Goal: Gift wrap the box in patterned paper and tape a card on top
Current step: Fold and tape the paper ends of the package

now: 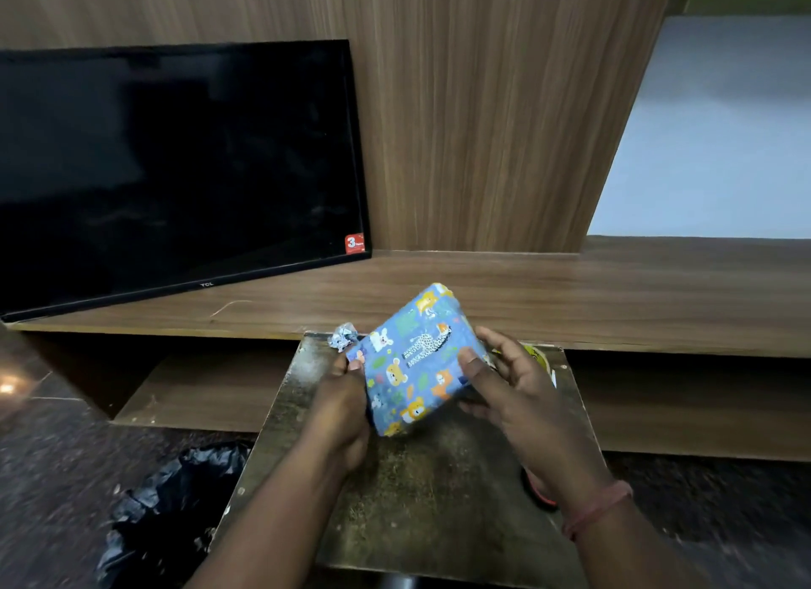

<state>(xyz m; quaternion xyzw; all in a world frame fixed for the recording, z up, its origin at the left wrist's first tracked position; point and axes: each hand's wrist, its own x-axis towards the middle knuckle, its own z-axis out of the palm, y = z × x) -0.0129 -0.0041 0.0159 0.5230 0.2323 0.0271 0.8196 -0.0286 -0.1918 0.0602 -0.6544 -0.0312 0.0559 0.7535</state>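
Observation:
A box wrapped in blue paper printed with cartoon animals (417, 360) is held tilted above a small dark worn table (421, 492). My left hand (346, 408) grips its lower left edge, fingers curled behind it. My right hand (509, 386) holds the right side, thumb pressed on the patterned face and fingers behind. A yellow-rimmed tape roll (533, 352) shows partly behind my right hand. No card is visible.
A crumpled scrap of wrapping paper (343, 336) lies at the table's far left corner. A black TV (175, 171) leans on the wooden shelf (570, 294) behind. A black plastic bag (171, 501) lies on the floor at left. A red-black object (542, 494) peeks from under my right wrist.

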